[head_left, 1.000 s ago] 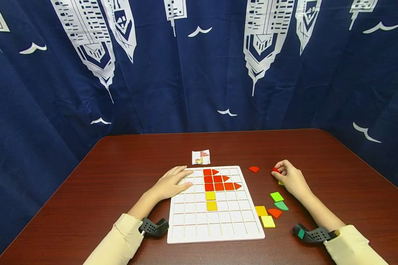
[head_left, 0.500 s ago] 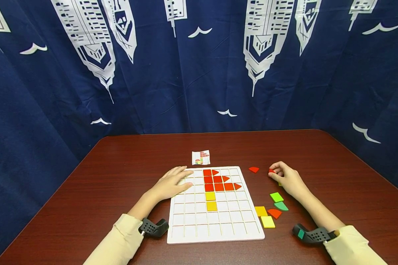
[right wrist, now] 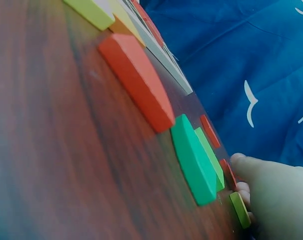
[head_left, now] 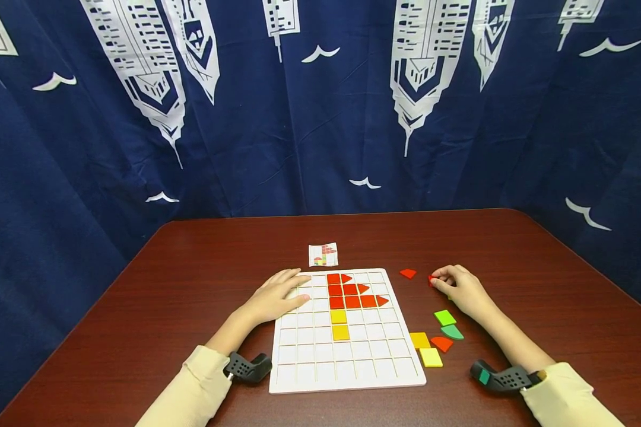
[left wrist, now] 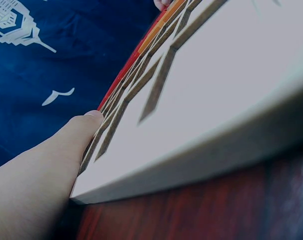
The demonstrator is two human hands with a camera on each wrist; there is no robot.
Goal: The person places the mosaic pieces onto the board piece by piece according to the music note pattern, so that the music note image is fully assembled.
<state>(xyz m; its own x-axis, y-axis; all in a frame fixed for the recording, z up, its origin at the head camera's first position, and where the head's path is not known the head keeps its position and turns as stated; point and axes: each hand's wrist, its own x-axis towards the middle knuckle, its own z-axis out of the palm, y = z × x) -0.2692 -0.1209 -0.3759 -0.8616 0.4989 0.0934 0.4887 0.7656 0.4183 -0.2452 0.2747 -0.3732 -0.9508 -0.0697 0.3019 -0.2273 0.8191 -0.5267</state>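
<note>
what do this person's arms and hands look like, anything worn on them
The left sleeve and right sleeve are pale yellow. The left wrist mount and right wrist mount are black and angular, with small holes; the right one carries a green square. The left hand and right hand are bare.

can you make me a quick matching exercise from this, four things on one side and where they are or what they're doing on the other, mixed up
1 left hand
2 right hand
3 picture card
4 dark green piece

A beyond the far edge of the board
B pinching a red piece
C beside the lime square
D resting on the board's left side

Pairs: 1-D, 2-B, 3-A, 4-C
</note>
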